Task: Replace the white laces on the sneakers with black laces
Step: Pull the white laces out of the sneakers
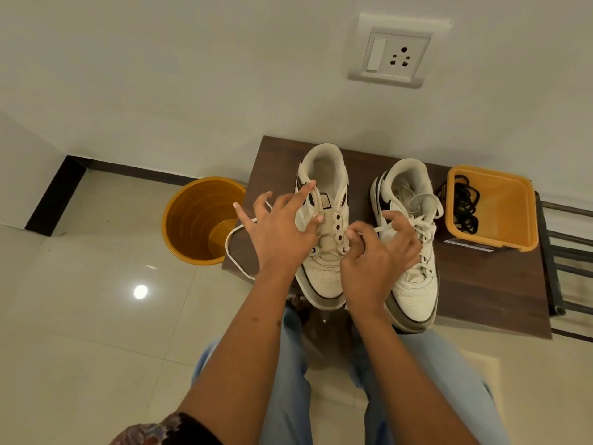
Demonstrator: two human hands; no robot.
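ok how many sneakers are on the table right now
2. The left sneaker, its upper eyelets already empty, sits under both hands at the table's front edge. The right sneaker, still laced in white, stands beside it, next to the orange container of black laces.

This looks like a room in a home. A glossy cream tiled floor [96,316] meets plain white walls with a dark skirting board [134,170], and a white switch-and-socket plate [396,53] sits low on the wall. A small dark wood table [481,284] stands against that wall, with an orange plastic bucket [199,220] on the floor beside it and a metal rack [564,252] at the right.
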